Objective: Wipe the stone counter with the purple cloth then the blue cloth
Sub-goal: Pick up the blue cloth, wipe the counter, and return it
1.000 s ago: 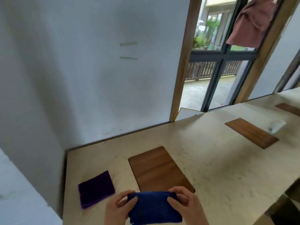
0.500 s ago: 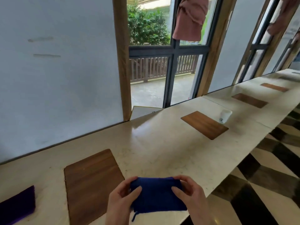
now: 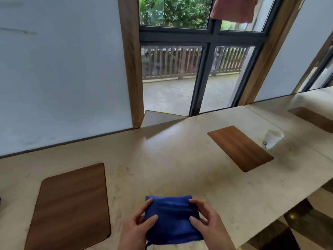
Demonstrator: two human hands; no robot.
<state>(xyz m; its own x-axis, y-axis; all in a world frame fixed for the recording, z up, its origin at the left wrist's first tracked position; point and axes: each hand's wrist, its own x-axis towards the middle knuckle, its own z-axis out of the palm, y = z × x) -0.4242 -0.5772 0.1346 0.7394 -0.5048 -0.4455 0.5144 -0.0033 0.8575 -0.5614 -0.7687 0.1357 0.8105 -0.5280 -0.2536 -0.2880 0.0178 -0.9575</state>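
Presently: blue cloth pinched by both hands, left hand and right hand, at the tabletop edge; risk: slipping off.

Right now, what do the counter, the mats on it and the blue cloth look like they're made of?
Counter: likely polished stone, beige with faint veins and a window glare. Mats: apparently wood or wood veneer, with visible brown grain and a matte surface. Blue cloth: soft, fuzzy fabric, perhaps microfibre, creasing between both hands.
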